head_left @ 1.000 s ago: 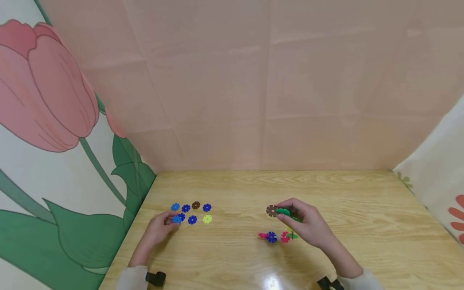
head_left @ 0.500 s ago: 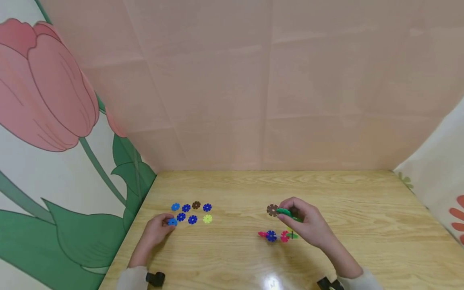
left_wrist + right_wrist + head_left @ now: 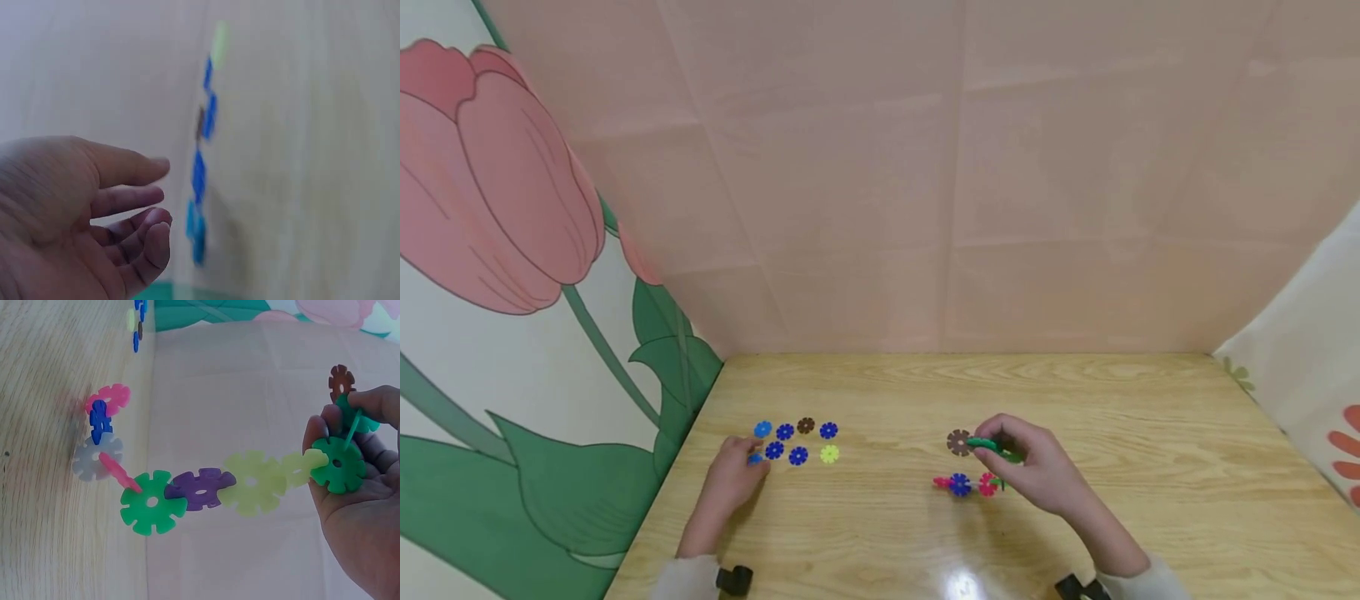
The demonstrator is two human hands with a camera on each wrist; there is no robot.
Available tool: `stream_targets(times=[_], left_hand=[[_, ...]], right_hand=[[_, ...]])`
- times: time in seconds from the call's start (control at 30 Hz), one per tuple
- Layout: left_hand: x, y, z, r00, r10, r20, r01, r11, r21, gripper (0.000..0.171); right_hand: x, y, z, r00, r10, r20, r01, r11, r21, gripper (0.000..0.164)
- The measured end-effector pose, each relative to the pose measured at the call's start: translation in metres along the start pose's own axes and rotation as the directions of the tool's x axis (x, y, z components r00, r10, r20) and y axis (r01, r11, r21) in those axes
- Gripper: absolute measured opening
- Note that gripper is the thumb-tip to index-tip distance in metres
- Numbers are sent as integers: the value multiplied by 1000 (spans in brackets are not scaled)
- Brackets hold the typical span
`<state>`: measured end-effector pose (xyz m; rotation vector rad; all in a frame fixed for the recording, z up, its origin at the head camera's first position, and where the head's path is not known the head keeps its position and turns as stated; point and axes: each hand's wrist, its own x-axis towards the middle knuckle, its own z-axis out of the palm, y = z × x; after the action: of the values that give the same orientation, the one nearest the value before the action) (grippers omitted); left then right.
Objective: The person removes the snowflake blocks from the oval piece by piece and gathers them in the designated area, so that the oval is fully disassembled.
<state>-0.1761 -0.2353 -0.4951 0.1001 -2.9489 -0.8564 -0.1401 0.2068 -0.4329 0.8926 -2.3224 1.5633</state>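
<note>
My right hand [image 3: 1033,468] pinches a green snowflake disc [image 3: 353,415] near one end of a chain of interlocked snowflake discs. A brown disc [image 3: 958,442] sticks out past the fingertips at that end. From the palm the chain runs through pale yellow, a purple disc [image 3: 201,489], green, pink and clear ones. Its far end, with a blue disc [image 3: 960,485] and a pink disc [image 3: 941,482], hangs down to the table. Over the left side, my left hand [image 3: 730,475] hovers with loosely bent fingers beside a light blue disc [image 3: 755,459], holding nothing.
Loose discs lie in a cluster by the left hand: several dark blue ones, a brown disc [image 3: 806,425], a yellow disc [image 3: 829,454] and another light blue disc [image 3: 763,428]. The wooden table [image 3: 880,533] meets a pink cloth backdrop [image 3: 850,208] behind.
The left hand drew the light blue disc slightly left, away from the dark blue ones, then let it go. The right hand, with the chain, has dipped slightly.
</note>
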Motion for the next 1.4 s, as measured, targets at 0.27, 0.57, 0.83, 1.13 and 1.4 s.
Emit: stream_targets(times=[0.27,0.57,0.83,1.13,1.4], left_hand=[[-11,68,6,975,222,-25,-223,968,-116,35],[-32,139,10,858,514,26,-491,833,-253,33],[-42,178,24,762,646,51,-594,728,-342,42],[-45,205,38,707,703,71,-645,683,-343,47],[-44,215,44,706,704,76,-644,683,-344,43]], right_hand=[[-1,1,1,999,-42,-2,42,999,-6,21],[0,-1,3,998,-69,11,69,997,24,21],[1,-1,4,995,-97,34,95,994,60,21],[1,-1,7,994,-96,49,92,992,83,21],[1,-1,8,997,-59,48,55,994,92,19]])
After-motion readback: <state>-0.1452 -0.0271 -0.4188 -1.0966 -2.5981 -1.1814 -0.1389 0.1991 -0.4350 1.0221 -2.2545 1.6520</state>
